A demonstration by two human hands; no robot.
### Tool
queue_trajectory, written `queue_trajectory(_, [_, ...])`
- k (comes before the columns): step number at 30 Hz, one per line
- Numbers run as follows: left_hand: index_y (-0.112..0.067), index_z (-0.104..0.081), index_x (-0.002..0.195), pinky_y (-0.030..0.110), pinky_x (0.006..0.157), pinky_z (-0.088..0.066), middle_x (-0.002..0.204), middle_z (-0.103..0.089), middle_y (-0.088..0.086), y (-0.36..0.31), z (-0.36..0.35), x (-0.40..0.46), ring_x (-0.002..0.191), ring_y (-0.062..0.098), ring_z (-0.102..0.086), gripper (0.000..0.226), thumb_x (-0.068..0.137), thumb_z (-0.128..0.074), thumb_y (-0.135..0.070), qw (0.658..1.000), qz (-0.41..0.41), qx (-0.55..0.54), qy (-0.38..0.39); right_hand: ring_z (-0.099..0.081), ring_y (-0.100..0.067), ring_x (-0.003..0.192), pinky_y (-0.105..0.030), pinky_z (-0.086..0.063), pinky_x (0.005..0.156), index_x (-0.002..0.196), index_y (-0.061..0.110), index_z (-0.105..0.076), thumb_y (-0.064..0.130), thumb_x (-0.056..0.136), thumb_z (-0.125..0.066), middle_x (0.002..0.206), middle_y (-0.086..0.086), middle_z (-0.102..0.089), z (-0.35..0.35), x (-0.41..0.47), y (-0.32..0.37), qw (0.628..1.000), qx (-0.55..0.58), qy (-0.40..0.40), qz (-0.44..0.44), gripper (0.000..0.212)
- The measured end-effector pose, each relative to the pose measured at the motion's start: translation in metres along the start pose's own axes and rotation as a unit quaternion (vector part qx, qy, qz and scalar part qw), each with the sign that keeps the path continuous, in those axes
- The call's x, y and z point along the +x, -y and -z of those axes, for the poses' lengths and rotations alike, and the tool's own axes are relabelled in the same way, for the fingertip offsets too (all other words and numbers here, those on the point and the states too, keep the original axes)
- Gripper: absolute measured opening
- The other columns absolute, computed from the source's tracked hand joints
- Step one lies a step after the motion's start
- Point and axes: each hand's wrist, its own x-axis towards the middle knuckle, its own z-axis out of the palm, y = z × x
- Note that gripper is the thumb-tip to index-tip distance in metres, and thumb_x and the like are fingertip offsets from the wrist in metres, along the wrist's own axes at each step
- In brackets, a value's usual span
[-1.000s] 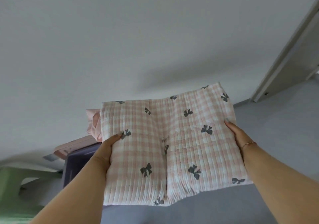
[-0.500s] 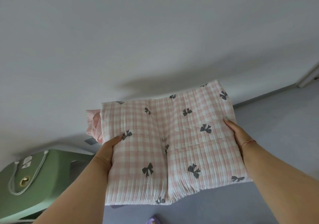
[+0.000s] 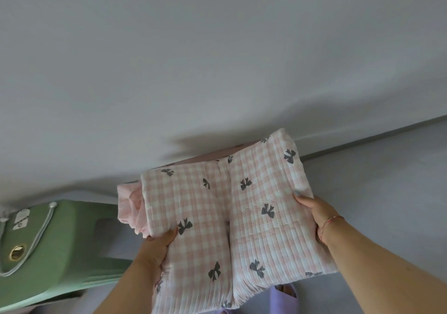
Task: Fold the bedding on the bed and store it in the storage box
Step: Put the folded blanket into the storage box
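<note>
I carry a folded pink-and-white checked quilt point(image 3: 242, 219) printed with dark bows, held up in front of me. My left hand point(image 3: 158, 243) grips its left edge, thumb on top. My right hand point(image 3: 314, 213), a thin red cord on the wrist, grips the right edge. A plain pink fold point(image 3: 129, 204) sticks out at the quilt's upper left. A green fabric storage box point(image 3: 55, 248) with a cord handle and a brass eyelet stands on the floor at the lower left, below and left of the quilt.
A white wall point(image 3: 217, 59) fills the upper view and meets the grey floor point(image 3: 387, 180) at a skirting line on the right. A lilac slipper point(image 3: 283, 299) shows under the quilt's near edge.
The view has swung left and down. The green box has come further into view at the left, the door frame has left the view, and the quilt has sunk lower. Both hands keep their hold.
</note>
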Motion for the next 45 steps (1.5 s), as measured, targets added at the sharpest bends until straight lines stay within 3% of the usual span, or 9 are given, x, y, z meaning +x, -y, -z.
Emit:
queue_trajectory(7, [-0.007,-0.061,0.098,0.059,0.089,-0.051,0.106,-0.068,0.023,0.023,-0.004,0.071,0.096,0.040,-0.066,0.023,0.080,-0.075,-0.014,1.000,0.007,-0.013,-0.004,-0.068,-0.034,0.093,-0.052,-0.050,0.093,0.111,0.012,-0.065,0.028,0.077,-0.074,0.100,-0.014,-0.072,-0.019,0.063,-0.025,0.999,-0.030,-0.013,-0.011,0.039])
queue_trajectory(13, [-0.001,-0.063,0.113,0.053,0.087,-0.054,0.105,-0.071,0.020,0.053,0.008,0.132,0.095,0.038,-0.068,0.048,0.072,-0.078,-0.022,0.999,0.038,-0.015,0.000,-0.066,-0.029,0.103,-0.052,-0.046,0.098,0.121,0.020,-0.062,0.065,0.038,-0.085,0.109,-0.006,-0.071,-0.004,0.123,-0.083,0.998,-0.032,-0.045,-0.021,0.097])
queue_trajectory(20, [-0.004,-0.058,0.121,0.045,0.092,-0.047,0.111,-0.065,0.015,0.077,0.012,0.180,0.103,0.035,-0.059,0.040,0.093,-0.061,-0.033,0.996,0.015,0.074,-0.042,-0.061,-0.032,0.107,-0.044,-0.046,0.098,0.132,0.016,-0.054,0.073,0.051,-0.074,0.123,-0.009,-0.063,-0.003,0.143,-0.098,0.977,-0.147,-0.150,-0.032,0.102])
queue_trajectory(26, [0.001,-0.057,0.122,0.038,0.084,-0.044,0.123,-0.059,0.024,0.098,0.006,0.195,0.103,0.037,-0.059,0.051,0.098,-0.045,-0.043,0.944,0.029,0.296,-0.143,-0.063,-0.029,0.070,-0.028,-0.041,0.061,0.071,0.010,-0.052,0.036,0.086,-0.063,0.064,-0.007,-0.053,0.003,0.152,-0.127,0.936,-0.296,-0.191,0.001,0.031])
queue_trajectory(31, [-0.001,-0.053,0.101,0.034,0.053,-0.049,0.081,-0.058,0.019,0.111,-0.010,0.198,0.059,0.029,-0.054,0.028,0.099,-0.049,-0.029,0.987,0.040,0.151,-0.034,-0.054,-0.019,0.060,-0.037,-0.046,0.064,0.089,0.014,-0.059,0.042,0.085,-0.060,0.061,0.000,-0.056,-0.012,0.164,-0.158,0.948,-0.291,-0.131,0.006,0.028])
queue_trajectory(37, [-0.027,-0.024,0.149,0.052,0.099,-0.046,0.144,-0.046,0.005,0.119,-0.019,0.242,0.125,0.033,-0.051,0.120,0.051,-0.069,-0.081,0.970,-0.023,0.232,-0.065,-0.055,-0.027,0.114,-0.032,-0.041,0.089,0.131,0.012,-0.049,0.034,0.093,-0.055,0.126,-0.010,-0.057,-0.032,0.174,-0.142,0.907,-0.390,-0.146,0.064,0.044])
queue_trajectory(39, [-0.026,-0.012,0.153,0.051,0.107,-0.038,0.154,-0.028,0.009,0.110,-0.029,0.225,0.137,0.034,-0.036,0.107,0.071,-0.069,-0.064,0.924,-0.105,0.340,-0.143,-0.047,-0.026,0.125,-0.035,-0.039,0.099,0.138,0.017,-0.043,0.035,0.093,-0.055,0.138,-0.009,-0.048,-0.038,0.179,-0.140,0.874,-0.449,-0.131,0.129,0.051])
queue_trajectory(41, [-0.024,-0.007,0.153,0.048,0.115,-0.028,0.158,-0.016,0.011,0.106,-0.045,0.218,0.144,0.033,-0.020,0.084,0.090,-0.056,-0.050,0.793,-0.248,0.515,-0.214,-0.028,-0.024,0.139,-0.039,-0.031,0.110,0.146,0.029,-0.030,0.044,0.093,-0.050,0.152,-0.004,-0.030,-0.046,0.191,-0.142,0.818,-0.539,-0.108,0.168,0.059])
queue_trajectory(45, [-0.035,0.017,0.151,0.043,0.119,0.011,0.162,0.012,0.004,0.095,-0.072,0.256,0.149,0.024,0.013,0.066,0.099,-0.018,-0.056,0.607,-0.352,0.708,-0.076,0.017,-0.017,0.145,-0.059,-0.008,0.114,0.146,0.049,-0.003,0.057,0.094,-0.035,0.158,0.013,0.007,-0.070,0.229,-0.144,0.738,-0.656,-0.047,0.150,0.062])
